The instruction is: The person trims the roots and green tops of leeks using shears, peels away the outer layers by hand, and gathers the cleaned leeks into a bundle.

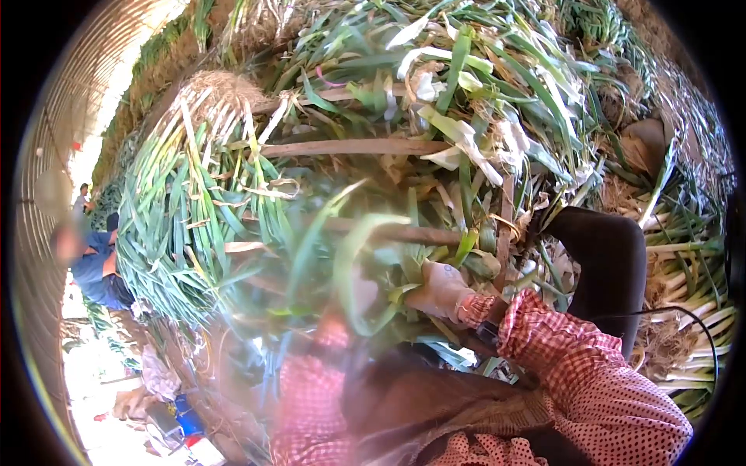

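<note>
My right hand (441,292), in a pale glove, is closed around green onion leaves at the front of a wooden rack. Leaf ends (398,297) stick out on its left side. My left hand (353,292), smeared by motion, is just left of it. A long curved green onion leaf (350,260), also blurred, passes across the left hand; whether the fingers grip it I cannot tell. Beyond both hands, a wooden bar (396,231) runs across with loose leaves around it. To the left, a large bunch of green onions (190,179) lies with its roots toward the back.
A second wooden bar (353,147) crosses farther back, before a heap of trimmed leaves (497,78). My dark-trousered knee (602,256) is on the right, near more green onions (684,311) with roots. Another person (101,268) is at the far left, near a blue object (187,415).
</note>
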`<move>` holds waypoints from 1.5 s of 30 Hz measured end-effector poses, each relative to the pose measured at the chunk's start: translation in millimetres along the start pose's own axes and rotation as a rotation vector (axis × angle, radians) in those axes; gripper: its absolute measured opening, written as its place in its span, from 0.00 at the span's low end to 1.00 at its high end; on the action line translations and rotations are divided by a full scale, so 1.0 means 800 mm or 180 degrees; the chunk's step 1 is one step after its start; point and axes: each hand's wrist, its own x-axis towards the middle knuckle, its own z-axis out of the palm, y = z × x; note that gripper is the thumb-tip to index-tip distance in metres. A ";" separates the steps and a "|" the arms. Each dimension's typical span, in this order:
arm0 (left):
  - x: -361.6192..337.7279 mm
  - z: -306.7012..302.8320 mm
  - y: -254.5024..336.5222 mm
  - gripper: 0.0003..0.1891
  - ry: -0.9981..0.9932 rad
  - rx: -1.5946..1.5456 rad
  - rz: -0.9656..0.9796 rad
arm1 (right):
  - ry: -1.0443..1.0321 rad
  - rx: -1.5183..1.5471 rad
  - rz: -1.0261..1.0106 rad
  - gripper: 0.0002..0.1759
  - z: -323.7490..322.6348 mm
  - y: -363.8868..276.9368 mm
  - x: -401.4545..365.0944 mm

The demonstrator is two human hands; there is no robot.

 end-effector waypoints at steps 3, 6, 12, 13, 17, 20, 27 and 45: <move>-0.049 -0.020 0.053 0.09 0.0521 -0.0270 0.0347 | -0.0041 -0.0145 -0.0042 0.30 -0.014 -0.015 -0.028; -0.096 -0.067 0.092 0.14 0.1154 0.0326 0.0795 | -0.0050 -0.0017 -0.0563 0.26 -0.028 -0.038 -0.071; -0.125 -0.223 0.139 0.19 0.1305 -0.0382 0.0943 | 0.0128 0.1129 -0.2383 0.34 -0.093 -0.098 -0.142; -0.131 -0.242 0.166 0.20 0.1286 -0.0592 0.0902 | 0.0575 0.1120 -0.2997 0.33 -0.097 -0.103 -0.137; -0.097 -0.271 0.345 0.25 0.1489 -0.0826 0.1741 | 0.1942 0.0506 -0.3042 0.31 -0.186 -0.149 -0.144; -0.054 -0.285 0.467 0.30 0.1547 -0.0992 0.2390 | 0.1792 0.0781 -0.3686 0.36 -0.312 -0.175 -0.122; 0.050 -0.182 0.482 0.26 0.1801 0.1113 0.2064 | 0.3659 -0.0896 -0.1906 0.41 -0.428 -0.049 -0.017; -0.074 -0.033 0.175 0.24 -0.0063 0.0432 0.0694 | 0.0329 -0.3324 -0.2764 0.42 -0.167 0.056 0.016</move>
